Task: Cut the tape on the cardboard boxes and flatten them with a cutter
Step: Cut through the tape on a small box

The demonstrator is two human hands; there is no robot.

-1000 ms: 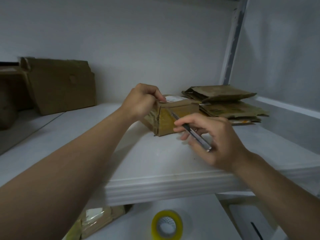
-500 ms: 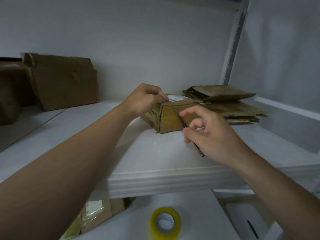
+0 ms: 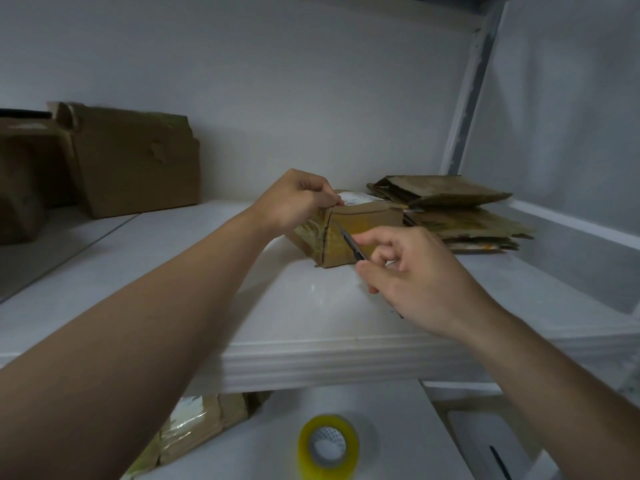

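Small taped cardboard box (image 3: pixel 367 216): we noted it sitting on the white shelf (image 3: pixel 311 355), toward the back and just beside the stack of flattened boxes (image 3: pixel 460 220) on its right. Glossy tape covered its near faces, and a dark seam ran down the near vertical corner.

Cutter (image 3: pixel 353 247): the tip was laid against the box's front face, just right of that seam. We could not tell whether the blade had bitten into the tape.

Right hand (image 3: pixel 419 275): pinching the cutter between thumb and curled fingers, pen-fashion. Left hand (image 3: pixel 294 199): fingers curled over the box's upper near corner, gripping it to brace it.

Step in hand, as we judged it: slitting the tape on this box. It was not yet flattened.

Next move, in our view, called for drawing the blade along the taped seam with light pressure. The left fingers should be kept off the cut line and the box held so it could not slide.

Around: a larger cardboard box (image 3: pixel 138 164) stood well apart at left. A yellow tape roll (image 3: pixel 329 445) and a taped package (image 3: pixel 201 424) lay on the surface below.
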